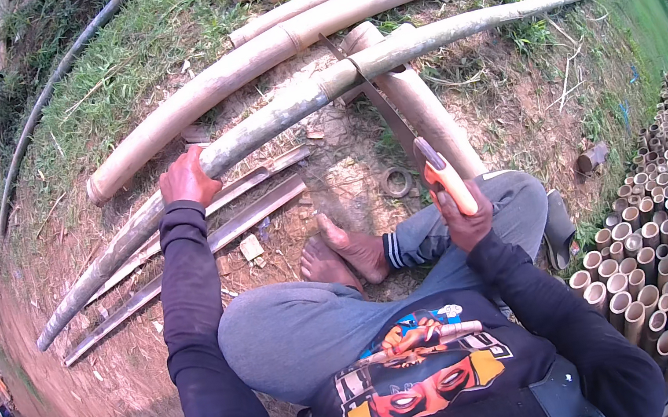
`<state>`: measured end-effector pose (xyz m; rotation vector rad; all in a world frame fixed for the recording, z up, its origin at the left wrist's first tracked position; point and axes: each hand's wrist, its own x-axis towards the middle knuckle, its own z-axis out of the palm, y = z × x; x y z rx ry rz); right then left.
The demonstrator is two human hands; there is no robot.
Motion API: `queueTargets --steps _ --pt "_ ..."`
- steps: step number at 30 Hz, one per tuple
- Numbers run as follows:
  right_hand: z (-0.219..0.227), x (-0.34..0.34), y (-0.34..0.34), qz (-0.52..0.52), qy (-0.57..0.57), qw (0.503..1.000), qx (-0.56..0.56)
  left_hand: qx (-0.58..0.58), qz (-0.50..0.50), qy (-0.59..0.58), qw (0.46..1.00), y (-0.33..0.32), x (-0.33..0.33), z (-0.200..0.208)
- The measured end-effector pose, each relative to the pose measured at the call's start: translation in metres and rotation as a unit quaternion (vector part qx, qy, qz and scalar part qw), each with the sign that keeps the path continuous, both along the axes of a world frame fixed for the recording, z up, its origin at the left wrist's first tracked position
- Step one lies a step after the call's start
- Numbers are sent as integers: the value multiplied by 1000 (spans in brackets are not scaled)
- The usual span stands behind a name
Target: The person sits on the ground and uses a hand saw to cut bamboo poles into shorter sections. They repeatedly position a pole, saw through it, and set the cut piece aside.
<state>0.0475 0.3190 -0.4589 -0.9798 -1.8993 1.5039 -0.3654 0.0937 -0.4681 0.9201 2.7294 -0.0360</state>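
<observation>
We look down at a long, mottled bamboo pole (266,125) that slants across the ground before us, its lower end to the left and its thin end far up to the right. Our left hand (188,181) is closed over it from above, the palm pressing on the pole and the thumb on its near side.

Our right hand (468,216) is wrapped firmly around the handle of a handsaw (450,181); the handle is orange with a dark fore-part, and any marking on it is too small for us to tell. The blade runs away from us across the pole, its tip showing beyond the far side; how deep the teeth sit we cannot tell. Just there, the pole passes over a thick bamboo log (436,121).

The plainest printing we find is on the dark shirt (424,362): a bright cartoon in orange, yellow and blue, with blocks of lettering at its sides, bent by the folds.

Two split bamboo strips (220,245) lie on the near side of the pole, a bamboo ring (396,181) sits near the bare feet (340,252), and paler poles (194,99) lie beyond. To the right, cut bamboo tubes (648,253) stand packed together.
</observation>
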Motion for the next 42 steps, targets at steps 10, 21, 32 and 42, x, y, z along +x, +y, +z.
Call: queueTargets --steps 10,21,32,42 --pt "-8 26 -4 5 6 1000 -29 47 -1 -12 999 -6 2 -25" --pt "-58 -123 62 3 46 994 97 31 23 -14 999 -5 4 -26" --pt "-35 -71 30 3 29 995 -95 63 2 -4 998 -10 5 -36" --pt "-78 -44 6 219 -118 956 158 79 -26 -28 996 -73 17 -3"
